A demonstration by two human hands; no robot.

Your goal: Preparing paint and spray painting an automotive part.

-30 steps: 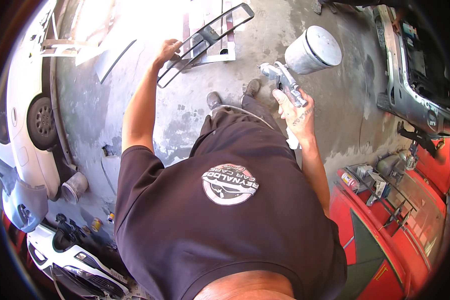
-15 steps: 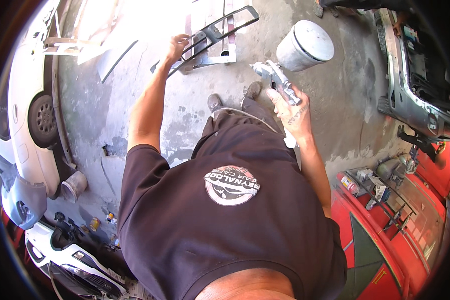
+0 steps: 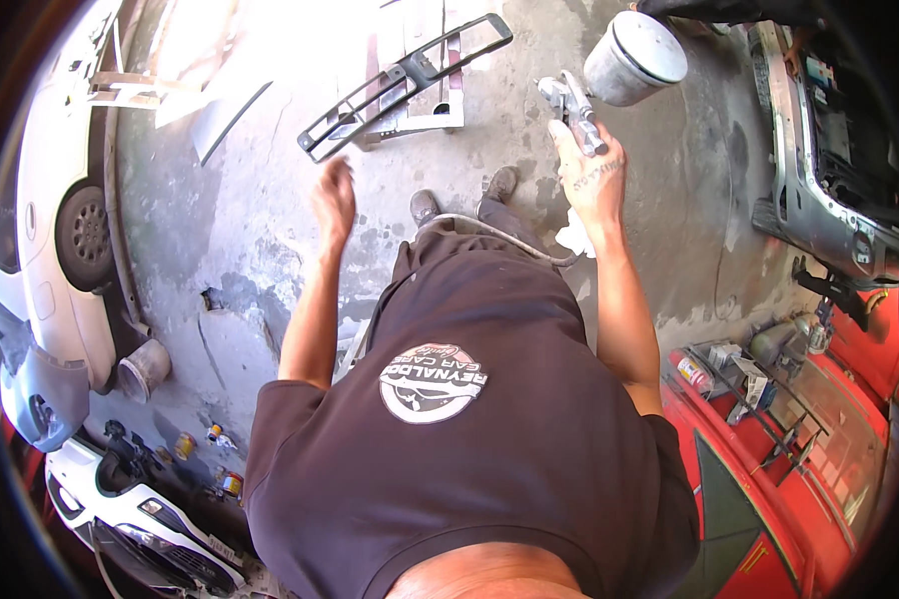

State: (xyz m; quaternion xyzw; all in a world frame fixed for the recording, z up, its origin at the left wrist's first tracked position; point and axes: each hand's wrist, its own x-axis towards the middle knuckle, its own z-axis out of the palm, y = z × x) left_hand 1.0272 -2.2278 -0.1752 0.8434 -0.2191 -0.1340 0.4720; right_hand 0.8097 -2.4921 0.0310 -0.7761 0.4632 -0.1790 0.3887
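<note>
Empty left hand (image 3: 334, 203) is leaving the long black frame (image 3: 419, 69) unheld, eleven o'clock.
Right hand (image 3: 596, 182) is gripping a silver metal spray gun (image 3: 573, 101), one o'clock.

A stand (image 3: 432, 123) (on the stained concrete floor (image 3: 669, 200)) carries the black frame (image 3: 422, 69).

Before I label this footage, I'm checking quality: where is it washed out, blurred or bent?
Head view: glare washes out the upper left, beyond the black frame; head view: blur softens the left hand, while the spray gun in the right hand looks crisper; head view: the pale car at left bows near the dark rim.
</note>
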